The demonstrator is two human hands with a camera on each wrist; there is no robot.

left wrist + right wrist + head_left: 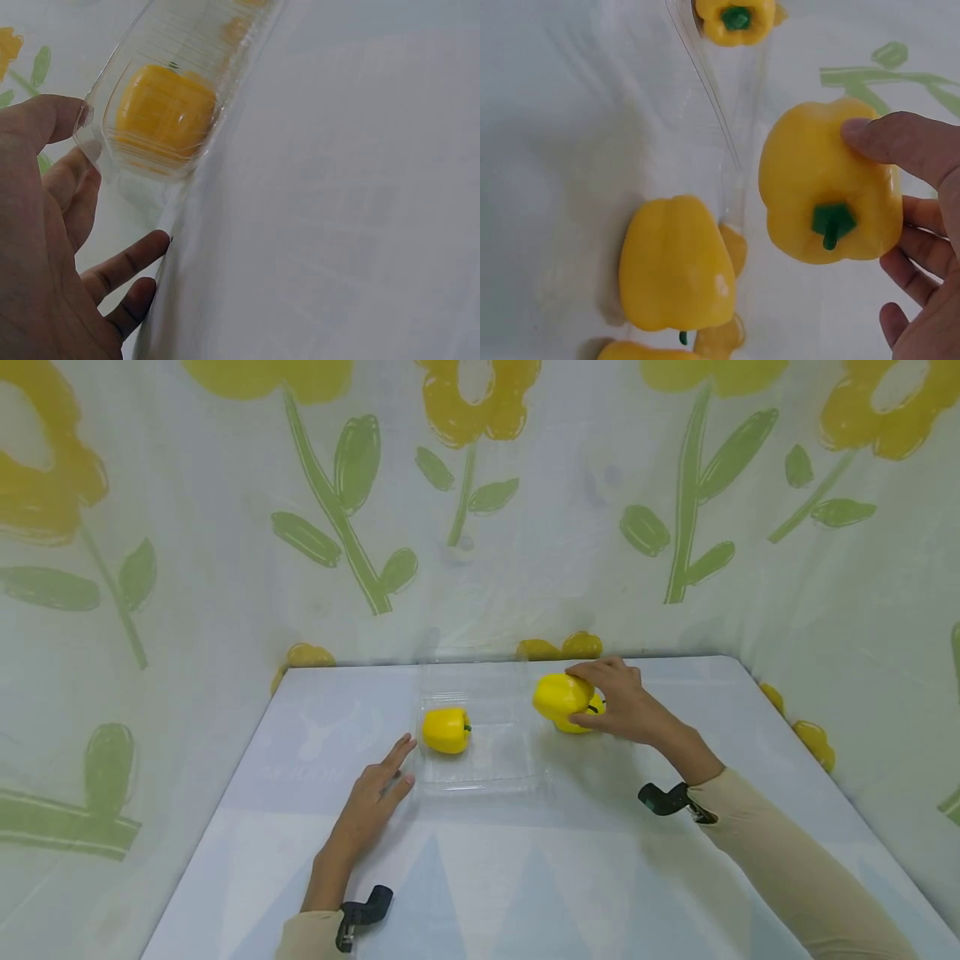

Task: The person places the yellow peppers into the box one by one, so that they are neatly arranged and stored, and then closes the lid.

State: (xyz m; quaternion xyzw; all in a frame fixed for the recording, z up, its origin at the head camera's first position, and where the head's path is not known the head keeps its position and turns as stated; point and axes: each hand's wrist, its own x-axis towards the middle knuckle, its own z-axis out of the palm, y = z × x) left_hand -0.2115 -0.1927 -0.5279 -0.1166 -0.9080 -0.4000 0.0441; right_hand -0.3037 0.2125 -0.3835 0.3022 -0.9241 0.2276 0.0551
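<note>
My right hand (pixel 618 702) grips a yellow bell pepper (pixel 817 187) between thumb and fingers. Its green stem faces the camera in the right wrist view. Below it lies another yellow bell pepper (pixel 676 262) on the table, mostly hidden behind the held one in the head view. A clear plastic container (pixel 487 760) stands left of the right hand, with one yellow bell pepper (pixel 445 731) lying inside by its left wall. Beside that wall is my left hand (pixel 369 797), fingers extended and spread; in the left wrist view its thumb tip is right at the rim.
The white table (pixel 315 843) has a pale blue triangle pattern at the front. A sheet with printed flowers hangs behind the table (pixel 562 543) and at both sides. Part of one more yellow pepper (pixel 645 351) shows at the right wrist view's bottom edge.
</note>
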